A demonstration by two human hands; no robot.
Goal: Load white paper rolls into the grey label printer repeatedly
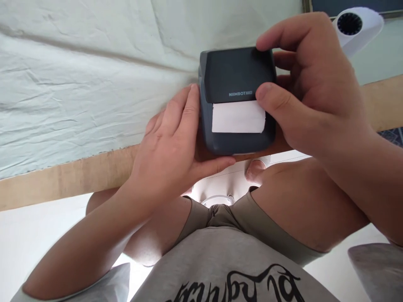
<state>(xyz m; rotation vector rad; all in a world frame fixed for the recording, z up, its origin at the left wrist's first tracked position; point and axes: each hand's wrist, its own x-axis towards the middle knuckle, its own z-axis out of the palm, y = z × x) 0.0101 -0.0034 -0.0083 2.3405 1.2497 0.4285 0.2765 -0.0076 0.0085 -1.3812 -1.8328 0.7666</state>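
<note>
A dark grey label printer [239,75] marked NIIMBOT sits at the front edge of the table. From the slot below its lid a blank white label [238,117] sticks out. My left hand [171,138] holds the printer's left side, fingers together along it and thumb stretched below the front edge. On the other side, my right hand [315,79] grips the printer, index fingertip at the lid's far right corner and thumb on the lid beside the label's upper right corner. The right hand's other fingers are partly hidden behind the printer's right side.
A pale green cloth [78,84] with creases covers the table, leaving a bare wooden edge [94,172] in front. At the far right stands a white device with a round dark opening [349,24], beside a dark framed panel [355,5]. My legs are below the table edge.
</note>
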